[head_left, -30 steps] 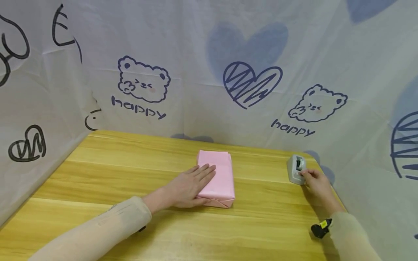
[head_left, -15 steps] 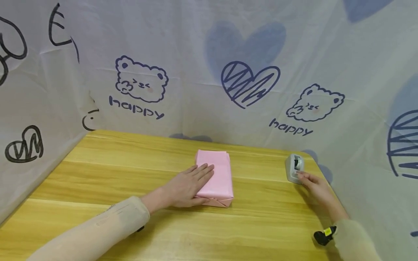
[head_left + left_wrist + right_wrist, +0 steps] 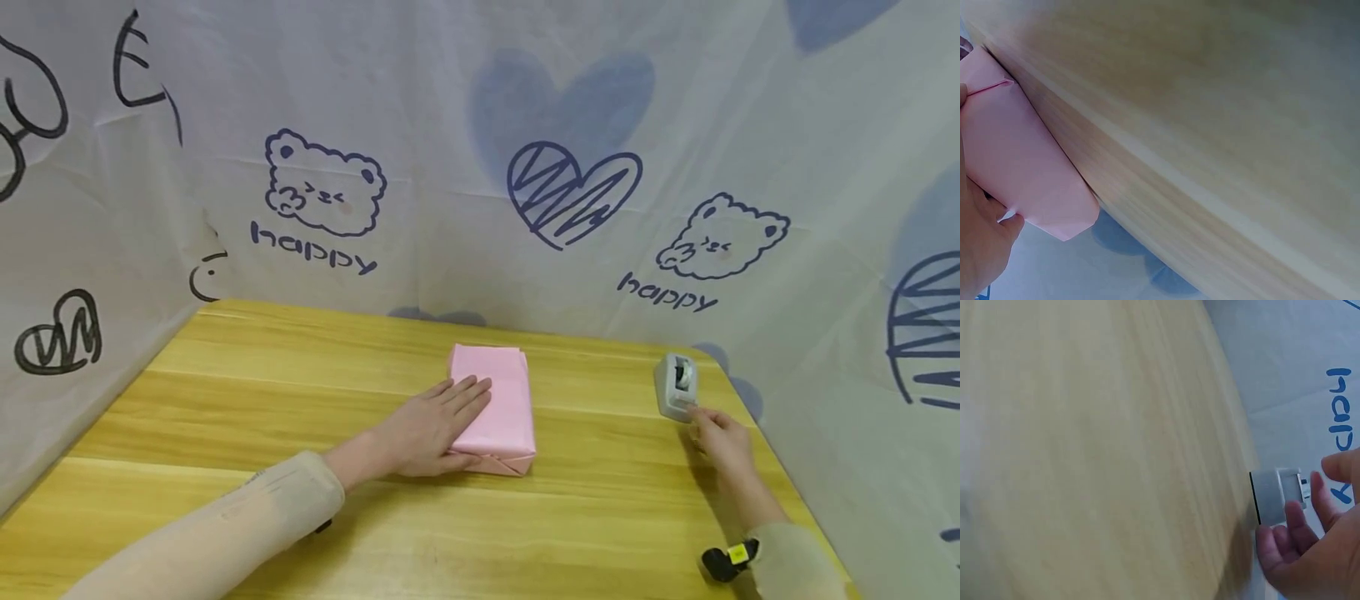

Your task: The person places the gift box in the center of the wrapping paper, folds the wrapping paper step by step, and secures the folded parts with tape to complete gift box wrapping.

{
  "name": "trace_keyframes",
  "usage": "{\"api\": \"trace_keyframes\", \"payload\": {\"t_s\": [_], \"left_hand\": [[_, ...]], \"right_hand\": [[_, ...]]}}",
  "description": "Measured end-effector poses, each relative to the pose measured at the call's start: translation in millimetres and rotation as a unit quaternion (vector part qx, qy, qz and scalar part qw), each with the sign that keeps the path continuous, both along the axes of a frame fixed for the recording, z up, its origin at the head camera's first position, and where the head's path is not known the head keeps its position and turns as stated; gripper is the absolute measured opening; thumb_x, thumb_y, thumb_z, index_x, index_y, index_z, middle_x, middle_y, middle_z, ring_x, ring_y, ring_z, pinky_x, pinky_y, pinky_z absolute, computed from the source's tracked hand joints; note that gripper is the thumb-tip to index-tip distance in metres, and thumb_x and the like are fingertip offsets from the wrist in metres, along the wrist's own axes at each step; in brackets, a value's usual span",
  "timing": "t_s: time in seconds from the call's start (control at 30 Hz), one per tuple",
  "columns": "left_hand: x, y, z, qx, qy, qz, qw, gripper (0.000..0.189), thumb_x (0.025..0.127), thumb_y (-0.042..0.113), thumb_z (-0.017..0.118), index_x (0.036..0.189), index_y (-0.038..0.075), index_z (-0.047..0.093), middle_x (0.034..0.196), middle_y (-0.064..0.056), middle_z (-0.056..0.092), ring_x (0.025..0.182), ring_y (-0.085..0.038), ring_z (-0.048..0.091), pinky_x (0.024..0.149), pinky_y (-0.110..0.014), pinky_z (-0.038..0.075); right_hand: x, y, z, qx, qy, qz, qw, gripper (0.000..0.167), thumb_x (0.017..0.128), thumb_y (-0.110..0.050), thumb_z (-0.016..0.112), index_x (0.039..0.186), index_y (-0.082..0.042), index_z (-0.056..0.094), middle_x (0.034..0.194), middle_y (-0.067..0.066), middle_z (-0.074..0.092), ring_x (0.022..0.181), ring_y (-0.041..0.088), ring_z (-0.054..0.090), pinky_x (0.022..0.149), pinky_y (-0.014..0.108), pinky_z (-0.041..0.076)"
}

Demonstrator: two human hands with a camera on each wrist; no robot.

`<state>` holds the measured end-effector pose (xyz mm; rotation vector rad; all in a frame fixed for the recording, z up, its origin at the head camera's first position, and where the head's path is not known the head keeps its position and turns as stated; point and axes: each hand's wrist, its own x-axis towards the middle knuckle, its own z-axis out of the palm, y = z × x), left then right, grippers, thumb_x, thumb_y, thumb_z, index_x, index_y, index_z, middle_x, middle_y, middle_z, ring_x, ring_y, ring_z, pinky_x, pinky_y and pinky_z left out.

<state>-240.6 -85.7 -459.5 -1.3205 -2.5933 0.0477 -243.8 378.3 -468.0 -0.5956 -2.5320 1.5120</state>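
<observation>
A box wrapped in pink paper [image 3: 504, 408] lies flat on the wooden table. My left hand [image 3: 435, 429] rests on its top with fingers extended, the thumb along the near end. In the left wrist view, the folded side of the pink box [image 3: 1029, 150] shows beside the hand [image 3: 985, 237]. A grey tape dispenser [image 3: 673, 387] stands near the table's right edge. Just at its near end, my right hand [image 3: 723, 446] has thumb and forefinger brought together in a pinch; the clear tape between them barely shows. The right wrist view has the dispenser [image 3: 1269, 490] beyond the fingers.
The light wooden table [image 3: 262, 392] meets a white cloth backdrop [image 3: 435, 100] with drawn bears and hearts at its back and sides. A black wrist device with a yellow label [image 3: 727, 562] hangs at the right sleeve.
My right hand has drawn back slightly from the dispenser's cutting end toward the near side. The left hand stays on the pink box, and the dispenser keeps its place.
</observation>
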Motion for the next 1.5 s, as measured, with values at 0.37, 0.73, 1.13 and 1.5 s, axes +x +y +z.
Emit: {"api": "trace_keyframes", "payload": {"t_s": [0.37,0.73,1.13,1.5], "left_hand": [[0.9,0.9,-6.3,0.007,-0.01,0.003,0.9999,0.088,0.104,0.062,0.047,0.163,-0.002,0.027,0.17,-0.018,0.025,0.157,-0.034,0.024,0.127,-0.048,0.025],[1.7,0.6,-4.6,0.016,-0.015,0.0,0.9997,0.088,0.104,0.061,0.048,0.162,-0.002,0.028,0.17,-0.019,0.025,0.157,-0.035,0.024,0.127,-0.049,0.025],[-0.1,-0.2,-4.4,0.013,-0.007,-0.002,0.9999,0.088,0.104,0.062,0.047,0.162,-0.002,0.028,0.169,-0.019,0.027,0.156,-0.035,0.026,0.126,-0.05,0.027],[0.0,0.4,-3.9,0.015,-0.017,0.003,0.9997,0.089,0.104,0.062,0.047,0.163,-0.002,0.027,0.17,-0.018,0.024,0.157,-0.034,0.023,0.127,-0.049,0.024]], "right_hand": [[-1.0,7,-12.2,0.103,-0.013,0.031,0.9942,0.039,0.102,-0.028,0.065,0.115,0.009,0.07,0.099,0.009,0.073,0.085,0.011,0.057,0.067,0.018,0.046],[-12.8,11,-7.6,0.184,-0.008,0.049,0.9817,0.031,0.097,-0.022,0.07,0.1,0.009,0.074,0.092,0.015,0.073,0.085,0.026,0.059,0.068,0.028,0.044],[-18.8,22,-1.2,0.184,-0.039,0.12,0.9748,0.028,0.096,-0.018,0.066,0.099,0.01,0.069,0.099,0.022,0.068,0.09,0.032,0.059,0.07,0.029,0.046],[13.1,-15,0.2,0.083,0.009,0.128,0.9882,0.035,0.104,-0.023,0.065,0.118,0.009,0.066,0.085,0.001,0.07,0.07,0.011,0.058,0.059,0.024,0.05]]}}
